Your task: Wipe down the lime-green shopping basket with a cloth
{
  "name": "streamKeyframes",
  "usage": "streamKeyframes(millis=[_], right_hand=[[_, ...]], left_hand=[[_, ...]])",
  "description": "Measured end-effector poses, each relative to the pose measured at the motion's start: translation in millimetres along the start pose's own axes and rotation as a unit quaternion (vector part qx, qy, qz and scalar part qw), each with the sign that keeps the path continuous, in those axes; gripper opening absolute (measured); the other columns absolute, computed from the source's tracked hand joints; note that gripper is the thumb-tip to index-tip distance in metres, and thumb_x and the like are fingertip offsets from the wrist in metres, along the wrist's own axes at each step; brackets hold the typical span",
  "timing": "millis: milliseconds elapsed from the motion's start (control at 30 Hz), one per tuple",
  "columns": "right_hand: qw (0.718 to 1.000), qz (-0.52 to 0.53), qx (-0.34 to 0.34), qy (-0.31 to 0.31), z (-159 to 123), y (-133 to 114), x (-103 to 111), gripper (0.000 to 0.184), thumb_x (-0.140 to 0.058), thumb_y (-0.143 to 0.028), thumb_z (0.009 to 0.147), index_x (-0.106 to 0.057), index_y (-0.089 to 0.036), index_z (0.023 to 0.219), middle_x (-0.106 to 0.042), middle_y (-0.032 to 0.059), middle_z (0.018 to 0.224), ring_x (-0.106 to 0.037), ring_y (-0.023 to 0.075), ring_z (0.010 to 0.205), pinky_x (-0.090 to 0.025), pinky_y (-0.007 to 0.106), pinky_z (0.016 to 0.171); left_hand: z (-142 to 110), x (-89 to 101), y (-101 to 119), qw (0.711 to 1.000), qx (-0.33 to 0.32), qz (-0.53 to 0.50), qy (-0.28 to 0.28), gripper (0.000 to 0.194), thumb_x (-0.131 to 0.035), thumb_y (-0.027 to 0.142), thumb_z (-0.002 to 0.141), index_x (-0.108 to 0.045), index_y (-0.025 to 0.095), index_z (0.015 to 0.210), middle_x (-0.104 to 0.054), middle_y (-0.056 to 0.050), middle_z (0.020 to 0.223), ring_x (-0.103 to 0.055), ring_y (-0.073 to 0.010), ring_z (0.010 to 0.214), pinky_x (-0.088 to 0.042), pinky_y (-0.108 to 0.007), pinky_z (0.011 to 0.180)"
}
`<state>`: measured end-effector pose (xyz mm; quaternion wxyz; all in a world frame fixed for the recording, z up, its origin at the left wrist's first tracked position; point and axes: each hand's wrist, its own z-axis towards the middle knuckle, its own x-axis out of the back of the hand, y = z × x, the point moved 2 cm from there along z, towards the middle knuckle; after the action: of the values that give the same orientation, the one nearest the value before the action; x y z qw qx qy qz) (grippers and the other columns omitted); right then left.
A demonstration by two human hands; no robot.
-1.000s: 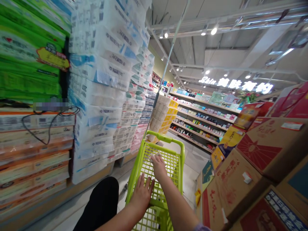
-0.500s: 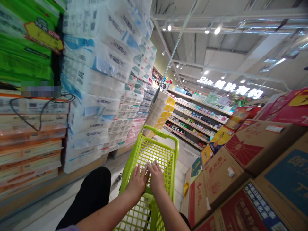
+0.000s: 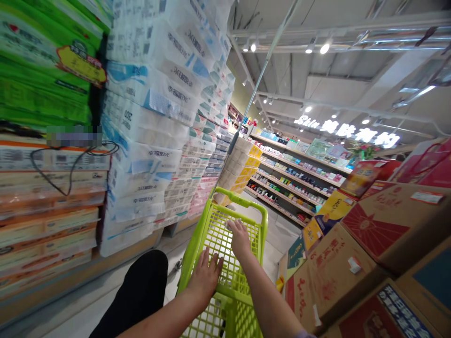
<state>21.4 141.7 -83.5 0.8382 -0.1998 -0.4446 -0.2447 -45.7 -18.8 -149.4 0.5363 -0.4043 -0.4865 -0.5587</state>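
A lime-green plastic shopping basket (image 3: 199, 256) with grid walls stands in front of me. My left hand (image 3: 207, 272) rests on its near part, fingers stretched out and slightly spread, with nothing in them. Farther up the grid, my right hand (image 3: 240, 239) has its fingers bent over a small whitish wad (image 3: 233, 223), which looks like tissue and touches the grid. Most of that wad is hidden under the fingers. Beyond them lies the basket's far handle bar (image 3: 237, 197).
Tall stacks of wrapped tissue packs (image 3: 148, 103) line the left, beside green packages (image 3: 38, 70). Cardboard cartons (image 3: 375, 220) are piled close on the right. Filled shelves (image 3: 289, 173) stand farther off. My black-trousered knee (image 3: 141, 281) is left of the basket.
My right hand has slid forward along the grid with the whitish wad, away from my left hand. The left hand has moved slightly back. The whole view has shifted a little.
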Motion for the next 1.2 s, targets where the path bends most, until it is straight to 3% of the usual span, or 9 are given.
streamKeyframes(millis=[100, 300, 533, 800, 967, 1100, 1200], right_hand=[[0.998, -0.023, -0.044, -0.039, 12.2, 15.6, -11.2, 0.073, -0.041, 0.008, 0.062, -0.061, -0.025, 0.123, -0.057, 0.0050, 0.130, -0.045, 0.0247, 0.124, -0.036, 0.035, 0.101], [0.994, -0.007, -0.095, -0.049, -14.7, 20.2, -18.3, 0.078, -0.038, 0.010, 0.057, -0.062, -0.026, 0.122, -0.058, 0.0010, 0.131, -0.045, 0.0236, 0.124, -0.037, 0.033, 0.100], [0.998, -0.001, -0.058, -0.029, -57.8, 5.3, -5.1, 0.071, -0.038, 0.008, 0.064, -0.065, -0.028, 0.118, -0.059, -0.0010, 0.129, -0.044, 0.0217, 0.126, -0.035, 0.032, 0.104], [1.000, 0.010, -0.016, -0.008, -97.3, -10.8, -0.9, 0.067, -0.042, 0.007, 0.068, -0.063, -0.028, 0.121, -0.059, 0.0012, 0.129, -0.044, 0.0207, 0.126, -0.034, 0.035, 0.106], [1.000, 0.009, -0.005, -0.011, -112.7, -19.4, 4.0, 0.064, -0.043, 0.006, 0.070, -0.063, -0.027, 0.121, -0.060, 0.0030, 0.127, -0.049, 0.0205, 0.119, -0.035, 0.036, 0.105], [0.998, 0.005, -0.018, -0.053, -105.0, -16.7, 17.0, 0.064, -0.043, 0.005, 0.070, -0.063, -0.030, 0.121, -0.062, 0.0006, 0.123, -0.052, 0.0194, 0.112, -0.039, 0.032, 0.098], [0.996, -0.029, -0.048, -0.069, -72.0, -12.4, 30.5, 0.063, -0.043, 0.000, 0.075, -0.058, -0.034, 0.125, -0.060, -0.0001, 0.125, -0.053, 0.0197, 0.109, -0.038, 0.033, 0.095]], left_hand=[[0.6, -0.5, -0.9, 1.000, 0.001, -0.006, -0.008, 0.057, -0.040, 0.027, 0.092, -0.029, 0.018, 0.147, -0.034, -0.016, 0.150, -0.021, -0.0358, 0.141, -0.016, -0.059, 0.113], [1.8, -6.8, 0.7, 1.000, -0.002, 0.006, -0.020, 0.071, -0.051, 0.027, 0.084, -0.022, 0.017, 0.148, -0.029, -0.018, 0.152, -0.012, -0.0362, 0.143, -0.012, -0.061, 0.113], [1.4, 1.1, 3.3, 0.999, -0.015, -0.012, -0.031, 0.081, -0.061, 0.031, 0.078, -0.022, 0.018, 0.148, -0.027, -0.020, 0.152, -0.008, -0.0379, 0.143, -0.007, -0.062, 0.112], [-0.8, -0.5, 3.8, 1.000, -0.016, 0.002, 0.008, 0.064, -0.048, 0.018, 0.084, -0.030, 0.015, 0.145, -0.033, -0.020, 0.150, -0.015, -0.0358, 0.143, -0.011, -0.059, 0.113], [0.7, -2.3, 4.1, 1.000, -0.014, 0.011, 0.015, 0.064, -0.045, 0.017, 0.085, -0.027, 0.019, 0.146, -0.035, -0.019, 0.149, -0.017, -0.0356, 0.142, -0.011, -0.063, 0.112], [-0.2, 0.6, 4.9, 1.000, -0.009, 0.012, 0.021, 0.062, -0.046, 0.017, 0.085, -0.031, 0.017, 0.145, -0.036, -0.018, 0.148, -0.018, -0.0371, 0.142, -0.012, -0.063, 0.112], [-0.8, 3.5, 5.5, 0.999, -0.011, 0.020, 0.028, 0.057, -0.045, 0.018, 0.087, -0.035, 0.017, 0.144, -0.039, -0.017, 0.147, -0.021, -0.0368, 0.141, -0.013, -0.061, 0.112]])
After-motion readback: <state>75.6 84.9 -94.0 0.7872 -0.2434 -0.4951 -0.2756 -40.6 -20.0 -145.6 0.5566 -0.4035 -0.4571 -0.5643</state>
